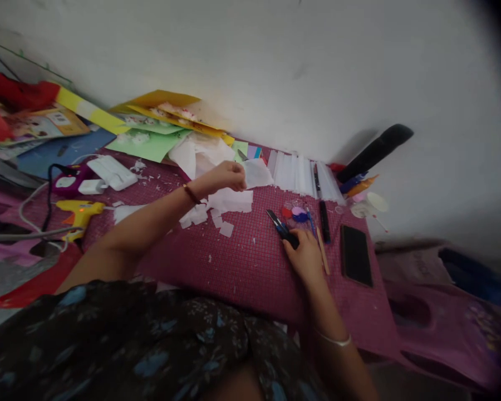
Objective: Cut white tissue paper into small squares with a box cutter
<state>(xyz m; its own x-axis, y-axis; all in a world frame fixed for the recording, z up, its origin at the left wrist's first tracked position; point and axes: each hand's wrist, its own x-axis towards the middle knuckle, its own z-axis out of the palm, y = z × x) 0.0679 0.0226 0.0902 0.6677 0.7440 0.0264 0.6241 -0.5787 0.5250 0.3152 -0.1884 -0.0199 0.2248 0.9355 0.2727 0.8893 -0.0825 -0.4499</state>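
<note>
On pink cloth (pixel 242 262), left hand (pixel 227 175) pinches white paper (pixel 256 172); right hand (pixel 304 253) grips scissors (pixel 280 225).

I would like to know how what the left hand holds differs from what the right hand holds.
The left hand pinches a sheet of white paper, raised above the mat; the right hand grips dark scissors lying flat on the mat. The paper is pale, thin and broad; the scissors are dark, narrow and rigid. Both sit over the same pink checked mat.
</note>
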